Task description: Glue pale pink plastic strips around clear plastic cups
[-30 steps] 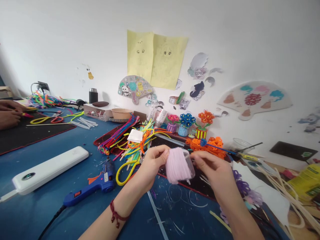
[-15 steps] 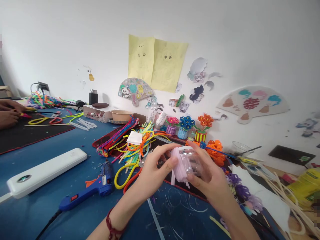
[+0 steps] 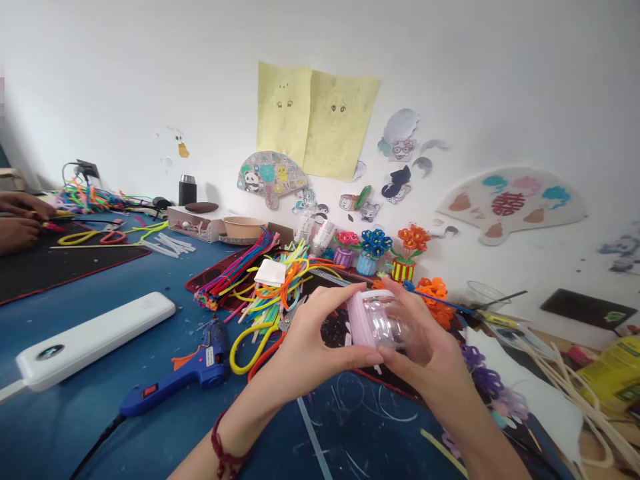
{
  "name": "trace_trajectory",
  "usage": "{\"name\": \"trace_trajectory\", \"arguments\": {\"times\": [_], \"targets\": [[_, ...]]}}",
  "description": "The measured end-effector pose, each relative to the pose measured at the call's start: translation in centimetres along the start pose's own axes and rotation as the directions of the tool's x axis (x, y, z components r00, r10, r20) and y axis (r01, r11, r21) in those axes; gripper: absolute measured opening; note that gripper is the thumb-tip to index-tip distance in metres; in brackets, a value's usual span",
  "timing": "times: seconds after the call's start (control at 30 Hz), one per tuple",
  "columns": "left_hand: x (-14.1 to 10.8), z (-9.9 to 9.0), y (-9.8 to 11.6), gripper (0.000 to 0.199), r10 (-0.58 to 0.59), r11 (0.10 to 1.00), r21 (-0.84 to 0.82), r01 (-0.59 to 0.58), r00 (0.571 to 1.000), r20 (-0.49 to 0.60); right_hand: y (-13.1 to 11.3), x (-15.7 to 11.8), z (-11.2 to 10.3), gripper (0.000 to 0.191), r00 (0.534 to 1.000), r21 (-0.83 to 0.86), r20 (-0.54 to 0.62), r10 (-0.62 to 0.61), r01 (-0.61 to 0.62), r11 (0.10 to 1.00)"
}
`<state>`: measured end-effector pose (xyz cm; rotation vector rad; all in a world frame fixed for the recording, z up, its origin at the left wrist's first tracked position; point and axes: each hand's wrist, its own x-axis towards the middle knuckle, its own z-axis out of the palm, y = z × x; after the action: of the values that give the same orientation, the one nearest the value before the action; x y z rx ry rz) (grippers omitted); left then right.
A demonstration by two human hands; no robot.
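Observation:
A small clear plastic cup (image 3: 389, 321) lies tilted sideways between my two hands, above the table. Pale pink fuzzy strips (image 3: 361, 323) cover the left part of its wall, side by side. My left hand (image 3: 317, 333) grips the pink side, its thumb low and its fingers on top. Around the bare clear end, my right hand (image 3: 433, 343) curls with the thumb beneath. Just left of my left hand lie yellow-and-orange-handled scissors (image 3: 254, 341), partly behind my wrist. A blue glue gun (image 3: 180, 380) rests farther left.
Bundles of colored pipe cleaners (image 3: 245, 270) and a white power bank (image 3: 97, 337) lie on the left. Small flower pots (image 3: 367, 260) stand by the wall. Purple flowers (image 3: 487, 377) lie right. Another person's hands (image 3: 20, 227) work at far left.
My left thumb has moved down and right along the pink strips toward my right thumb. The cup has turned slightly and remains held by both hands.

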<state>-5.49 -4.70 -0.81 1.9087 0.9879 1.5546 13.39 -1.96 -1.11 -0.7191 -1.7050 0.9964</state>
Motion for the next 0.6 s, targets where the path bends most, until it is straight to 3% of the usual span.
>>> {"name": "trace_trajectory", "arguments": {"times": [0.27, 0.6], "targets": [[-0.1, 0.2, 0.1, 0.067, 0.115, 0.982, 0.159, -0.105, 0.992, -0.058, 0.5, -0.1, -0.1, 0.070, 0.997, 0.101, 0.052, 0.061, -0.066, 0.993], [-0.3, 0.3, -0.3, 0.059, 0.253, 0.916, 0.329, -0.232, 0.967, -0.023, 1.0, -0.1, -0.3, 0.071, 0.995, 0.153, 0.071, 0.063, -0.073, 0.985]]}}
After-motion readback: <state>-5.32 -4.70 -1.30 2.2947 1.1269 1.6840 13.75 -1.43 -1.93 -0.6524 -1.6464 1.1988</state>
